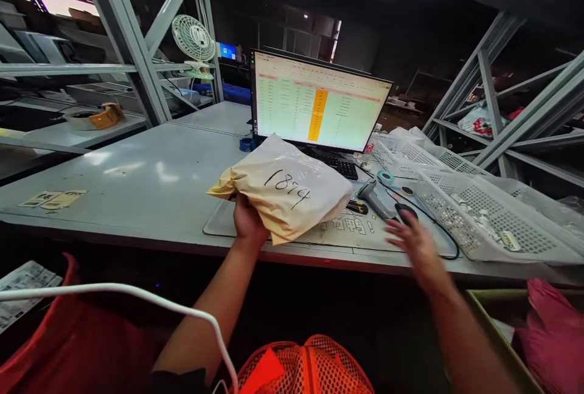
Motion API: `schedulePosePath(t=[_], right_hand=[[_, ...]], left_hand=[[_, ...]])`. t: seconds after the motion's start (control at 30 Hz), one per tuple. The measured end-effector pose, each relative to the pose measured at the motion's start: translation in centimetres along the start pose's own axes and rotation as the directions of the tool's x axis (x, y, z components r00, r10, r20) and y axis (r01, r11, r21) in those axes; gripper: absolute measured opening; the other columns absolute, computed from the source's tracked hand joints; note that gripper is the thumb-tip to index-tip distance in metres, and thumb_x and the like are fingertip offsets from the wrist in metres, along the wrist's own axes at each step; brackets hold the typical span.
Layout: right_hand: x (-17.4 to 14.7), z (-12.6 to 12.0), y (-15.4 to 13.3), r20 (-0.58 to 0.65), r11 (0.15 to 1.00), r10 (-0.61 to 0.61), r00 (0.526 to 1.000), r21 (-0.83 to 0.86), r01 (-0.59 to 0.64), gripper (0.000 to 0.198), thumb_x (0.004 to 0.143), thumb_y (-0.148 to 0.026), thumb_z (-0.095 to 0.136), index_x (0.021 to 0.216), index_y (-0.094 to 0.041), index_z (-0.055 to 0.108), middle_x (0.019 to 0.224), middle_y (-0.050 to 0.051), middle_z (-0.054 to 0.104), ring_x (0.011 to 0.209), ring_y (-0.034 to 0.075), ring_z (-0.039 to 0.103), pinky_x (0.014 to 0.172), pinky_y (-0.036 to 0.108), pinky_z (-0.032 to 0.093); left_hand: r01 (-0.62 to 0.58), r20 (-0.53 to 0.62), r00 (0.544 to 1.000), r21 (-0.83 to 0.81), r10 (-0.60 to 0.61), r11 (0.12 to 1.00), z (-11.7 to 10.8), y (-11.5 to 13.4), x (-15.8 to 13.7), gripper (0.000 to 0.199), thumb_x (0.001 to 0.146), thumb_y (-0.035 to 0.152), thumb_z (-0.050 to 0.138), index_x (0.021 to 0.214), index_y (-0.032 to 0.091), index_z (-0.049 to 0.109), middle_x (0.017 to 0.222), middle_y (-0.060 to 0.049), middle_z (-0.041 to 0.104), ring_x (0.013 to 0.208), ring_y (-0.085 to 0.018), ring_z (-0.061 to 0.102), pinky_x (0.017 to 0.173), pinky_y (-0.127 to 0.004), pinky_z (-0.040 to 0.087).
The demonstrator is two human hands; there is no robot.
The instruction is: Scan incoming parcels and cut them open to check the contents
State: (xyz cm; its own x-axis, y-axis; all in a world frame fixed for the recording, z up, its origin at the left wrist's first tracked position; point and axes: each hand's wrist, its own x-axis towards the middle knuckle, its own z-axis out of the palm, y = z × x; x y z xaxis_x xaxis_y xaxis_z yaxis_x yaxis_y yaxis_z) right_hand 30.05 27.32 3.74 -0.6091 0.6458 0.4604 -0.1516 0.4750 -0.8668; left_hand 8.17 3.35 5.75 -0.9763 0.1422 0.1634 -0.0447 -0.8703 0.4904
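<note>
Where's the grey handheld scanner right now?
In the head view, the grey scanner lies on the desk mat, right of centre, between the held package and the white basket, just beyond the right hand.

A soft, wrinkled package point(292, 178), white shading to yellow, bears the handwritten black number 1874. It is tilted above the table point(132, 169), its yellow lower-left edge gripped in the left hand point(249, 221).
</note>
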Motion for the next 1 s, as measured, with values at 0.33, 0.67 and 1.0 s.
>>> schedulePosePath(t=[0.33,0.67,1.0], right_hand=[[1.3,16.0,-2.6,0.564,0.666,0.3,0.769,0.453,-0.593,0.067,0.067,-0.073,0.087,0.106,-0.024,0.064,0.09,0.005,0.077,0.075,0.023,0.073,0.061,0.035,0.062],[8.7,8.5,1.8,0.474,0.891,0.335,0.814,-0.441,-0.109,0.047,0.074,-0.064,0.075,0.085,-0.019,0.069,0.058,0.0,0.06,0.053,0.017,0.053,0.052,0.028,0.035],[14.9,-0.4,6.2,0.095,0.548,0.05,0.994,-0.835,0.052,0.051,0.093,-0.049,0.059,0.125,-0.012,0.072,0.114,0.017,0.074,0.106,0.033,0.068,0.092,0.043,0.05]], left_hand=[[-0.05,-0.031,0.998,0.137,0.055,0.989,-4.1,2.3,1.0,0.054,0.091,0.066,0.067,0.119,0.02,0.074,0.133,-0.012,0.075,0.145,-0.036,0.055,0.118,-0.053,0.05],[-0.272,-0.029,0.829,0.851,0.559,0.448,-9.8,9.8,1.6,0.043,0.08,0.011,0.069,0.12,0.023,0.059,0.133,-0.004,0.071,0.125,-0.021,0.068,0.117,-0.046,0.05],[-0.612,0.506,0.782,0.734,-0.365,-0.295,0.5,-2.1,-0.4,0.037,0.1,0.036,0.068,0.13,0.017,0.074,0.139,-0.013,0.072,0.137,-0.038,0.06,0.116,-0.055,0.049]])
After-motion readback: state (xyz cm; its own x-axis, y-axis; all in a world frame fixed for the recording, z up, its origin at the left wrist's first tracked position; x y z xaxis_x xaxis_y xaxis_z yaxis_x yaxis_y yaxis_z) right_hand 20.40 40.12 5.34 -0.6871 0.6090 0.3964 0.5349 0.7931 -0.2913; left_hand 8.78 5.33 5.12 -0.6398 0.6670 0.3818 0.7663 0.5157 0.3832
